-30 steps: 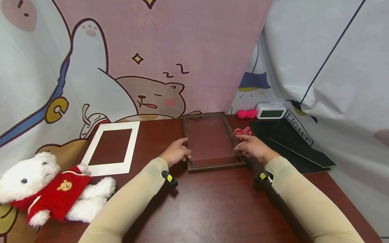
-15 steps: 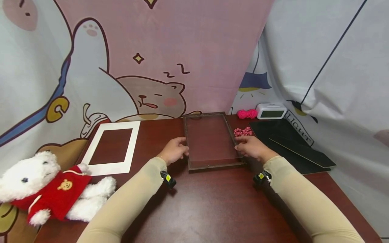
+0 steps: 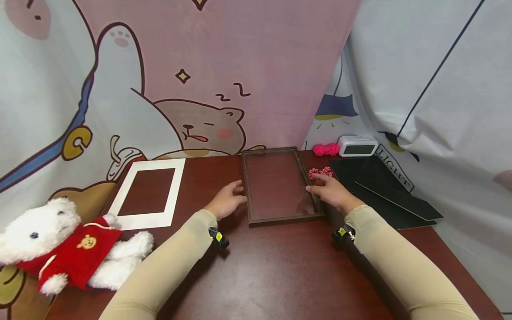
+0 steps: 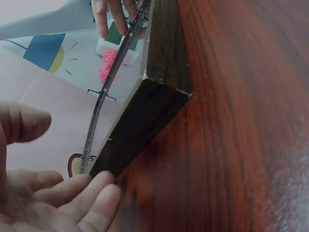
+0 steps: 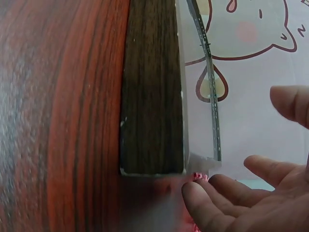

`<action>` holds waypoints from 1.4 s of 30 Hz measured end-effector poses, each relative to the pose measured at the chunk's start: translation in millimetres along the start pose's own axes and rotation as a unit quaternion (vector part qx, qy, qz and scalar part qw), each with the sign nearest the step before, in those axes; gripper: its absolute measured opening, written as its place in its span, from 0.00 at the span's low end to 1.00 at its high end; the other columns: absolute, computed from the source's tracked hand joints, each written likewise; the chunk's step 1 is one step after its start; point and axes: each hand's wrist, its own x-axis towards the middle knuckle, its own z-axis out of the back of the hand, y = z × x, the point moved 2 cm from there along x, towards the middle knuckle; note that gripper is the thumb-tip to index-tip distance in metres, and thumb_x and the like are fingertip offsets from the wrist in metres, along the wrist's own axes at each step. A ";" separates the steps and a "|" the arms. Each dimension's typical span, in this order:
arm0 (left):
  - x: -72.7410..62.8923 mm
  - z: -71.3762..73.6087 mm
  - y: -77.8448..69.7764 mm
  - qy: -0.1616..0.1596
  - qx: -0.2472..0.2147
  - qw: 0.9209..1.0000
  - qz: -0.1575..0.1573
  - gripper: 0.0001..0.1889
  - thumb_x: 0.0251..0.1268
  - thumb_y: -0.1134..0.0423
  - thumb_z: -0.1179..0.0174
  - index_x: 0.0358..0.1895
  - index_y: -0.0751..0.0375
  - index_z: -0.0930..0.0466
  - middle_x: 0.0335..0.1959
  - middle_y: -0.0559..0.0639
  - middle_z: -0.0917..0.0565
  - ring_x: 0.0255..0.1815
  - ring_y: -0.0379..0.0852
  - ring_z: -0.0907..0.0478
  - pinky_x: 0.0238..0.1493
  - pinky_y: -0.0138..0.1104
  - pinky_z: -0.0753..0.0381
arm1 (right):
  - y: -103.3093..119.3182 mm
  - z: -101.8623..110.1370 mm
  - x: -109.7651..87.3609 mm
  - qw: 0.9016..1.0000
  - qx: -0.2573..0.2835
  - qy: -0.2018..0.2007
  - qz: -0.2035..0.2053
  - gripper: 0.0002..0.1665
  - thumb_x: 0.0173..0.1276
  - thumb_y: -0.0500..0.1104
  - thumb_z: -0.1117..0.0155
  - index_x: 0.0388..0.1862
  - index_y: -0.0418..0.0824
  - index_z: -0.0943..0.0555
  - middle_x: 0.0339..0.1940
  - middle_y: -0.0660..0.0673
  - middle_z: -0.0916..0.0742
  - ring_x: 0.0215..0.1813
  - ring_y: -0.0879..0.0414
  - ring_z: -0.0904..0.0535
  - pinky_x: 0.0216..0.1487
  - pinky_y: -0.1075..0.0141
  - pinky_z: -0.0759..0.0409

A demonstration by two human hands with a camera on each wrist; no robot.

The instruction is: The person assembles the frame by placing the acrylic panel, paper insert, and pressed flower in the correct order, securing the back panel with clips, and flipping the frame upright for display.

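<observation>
A dark brown wooden picture frame (image 3: 286,219) lies flat on the table, with a clear sheet (image 3: 276,182) inside its border. My left hand (image 3: 227,200) is beside the frame's left rail, thumb and fingers spread. In the left wrist view, the left fingertips (image 4: 104,186) are right by the frame's side wall (image 4: 145,116), holding nothing. Over the right rail, my right hand (image 3: 332,192) has its thumb and fingers apart. Seen from the right wrist, the fingers (image 5: 227,193) are loosely extended near the rail (image 5: 153,87) with nothing pinched between them.
A white mat board (image 3: 150,221) and a plush bear in red (image 3: 84,249) lie at left. Black boards (image 3: 360,171), a pink yarn bundle (image 3: 326,149), a pink beaded-looking item (image 3: 320,171) and a white digital clock (image 3: 357,146) are at right. A printed curtain (image 3: 256,53) hangs behind.
The clear sheet, whose near edge showed above the frame's front rail, has lowered into the frame. Both hands have loosened from the sides, the left drawing slightly outward.
</observation>
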 end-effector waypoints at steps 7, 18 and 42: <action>-0.3 -1.8 3.2 0.037 -0.024 0.999 -0.006 0.40 0.76 0.66 0.42 0.85 0.66 0.50 0.79 0.68 0.33 0.72 0.62 0.24 0.66 0.54 0.19 | 2.6 -4.6 1.1 1.000 0.017 0.012 0.011 0.46 0.80 0.50 0.38 0.87 0.35 0.46 0.83 0.28 0.36 0.77 0.30 0.32 0.71 0.33 0.28; -13.8 9.6 10.0 0.017 -0.008 1.000 -0.005 0.40 0.77 0.64 0.42 0.85 0.66 0.50 0.79 0.68 0.32 0.76 0.63 0.29 0.69 0.56 0.23 | 9.5 -20.1 -1.0 0.999 0.020 0.034 0.021 0.47 0.79 0.50 0.36 0.87 0.37 0.46 0.83 0.26 0.36 0.79 0.30 0.33 0.71 0.35 0.27; -44.8 52.8 33.8 -0.011 0.022 1.000 0.006 0.40 0.78 0.61 0.44 0.85 0.67 0.53 0.79 0.70 0.33 0.75 0.66 0.28 0.68 0.56 0.21 | 23.3 -56.0 6.3 0.994 0.012 0.094 0.052 0.49 0.75 0.52 0.31 0.87 0.43 0.43 0.81 0.33 0.30 0.71 0.38 0.22 0.66 0.40 0.20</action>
